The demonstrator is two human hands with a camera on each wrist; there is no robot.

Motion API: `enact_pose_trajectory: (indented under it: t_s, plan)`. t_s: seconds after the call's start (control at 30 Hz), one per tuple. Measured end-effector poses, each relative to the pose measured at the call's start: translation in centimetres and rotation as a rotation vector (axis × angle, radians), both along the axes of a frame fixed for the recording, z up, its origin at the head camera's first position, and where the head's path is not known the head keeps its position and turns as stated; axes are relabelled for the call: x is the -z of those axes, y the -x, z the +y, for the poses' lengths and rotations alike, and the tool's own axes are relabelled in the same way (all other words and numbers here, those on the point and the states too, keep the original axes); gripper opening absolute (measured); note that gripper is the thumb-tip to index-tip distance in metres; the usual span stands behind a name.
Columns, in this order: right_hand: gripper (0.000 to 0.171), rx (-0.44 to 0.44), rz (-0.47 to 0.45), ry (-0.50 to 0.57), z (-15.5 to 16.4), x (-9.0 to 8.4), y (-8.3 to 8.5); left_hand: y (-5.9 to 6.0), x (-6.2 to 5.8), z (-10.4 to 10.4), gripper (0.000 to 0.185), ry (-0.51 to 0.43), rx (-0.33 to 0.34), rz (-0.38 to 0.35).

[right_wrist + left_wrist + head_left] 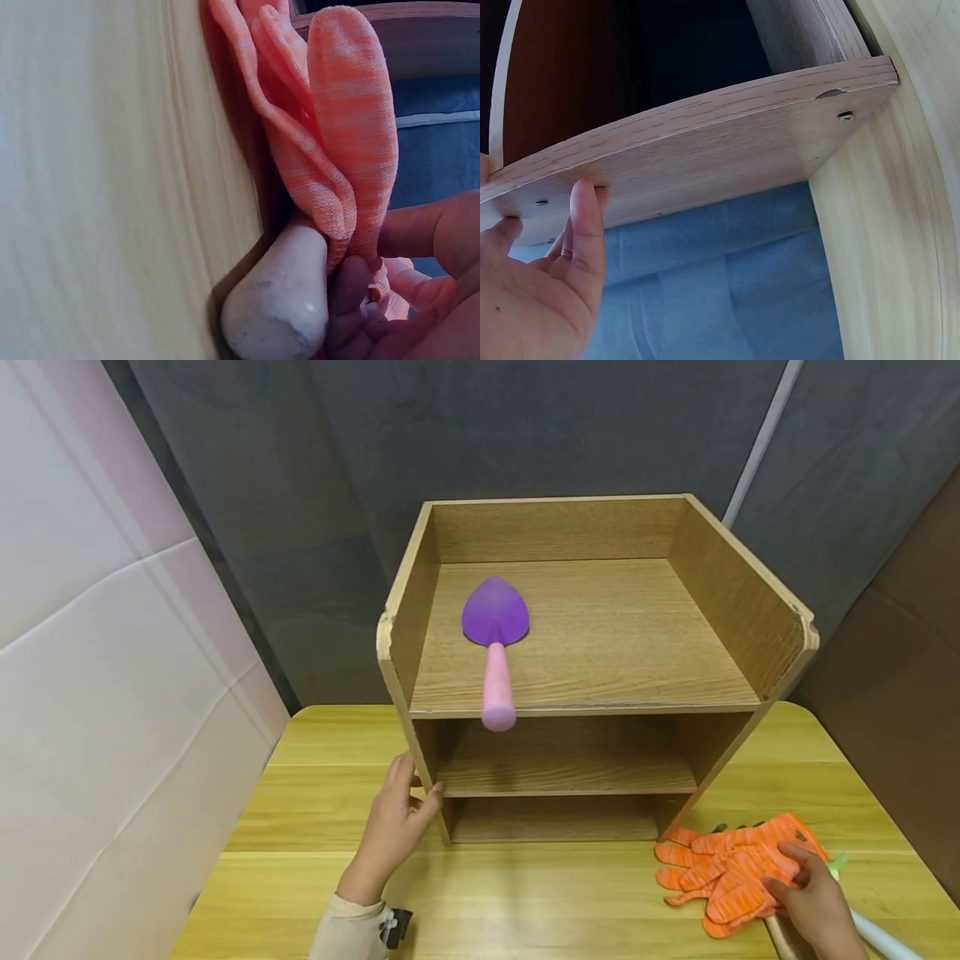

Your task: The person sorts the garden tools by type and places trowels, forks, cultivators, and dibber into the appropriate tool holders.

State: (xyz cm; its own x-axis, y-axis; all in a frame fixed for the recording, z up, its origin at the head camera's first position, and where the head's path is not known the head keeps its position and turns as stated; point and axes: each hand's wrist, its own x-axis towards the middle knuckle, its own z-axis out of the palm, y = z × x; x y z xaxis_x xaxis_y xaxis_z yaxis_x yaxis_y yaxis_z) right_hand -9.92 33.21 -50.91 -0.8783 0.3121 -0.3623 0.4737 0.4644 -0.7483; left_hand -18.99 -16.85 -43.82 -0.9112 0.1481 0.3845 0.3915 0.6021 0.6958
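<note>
One wooden shelf unit (592,635) with three tiers stands on the table (315,827); one purple trowel (495,639) lies on its top tier. Your left hand (393,831) rests flat-fingered against the unit's left side panel. Your right hand (813,902) pinches the orange gloves (731,868) at the table's right front. Only the right wrist view shows a pale handle end (281,300) beneath them.

The scene is looking like a staged recording booth rather than a lived-in room: grey fabric backdrop (525,435) is hanging behind a yellow wooden table (525,893), and a white padded panel (97,652) is closing off the left side. A bare wooden shelf unit (720,593) is standing alone on the table.
</note>
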Motion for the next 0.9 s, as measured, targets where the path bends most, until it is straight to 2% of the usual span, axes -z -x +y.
enact_pose_trajectory:
  t_s: [0.27, 0.63, 0.9]
  plan:
    - [0.069, 0.001, -0.05, -0.032, 0.38, 0.06, -0.09, -0.04, -0.01, -0.06, 0.051, -0.013, 0.008, -0.015]
    - [0.066, 0.026, -0.038, 0.014, 0.3, 0.15, -0.41, -0.07, 0.08, -0.12, 0.053, -0.025, 0.023, -0.014]
    - [0.067, 0.081, -0.009, 0.155, 0.47, -0.05, -0.65, -0.07, 0.02, -0.13, 0.052, -0.02, 0.023, -0.004]
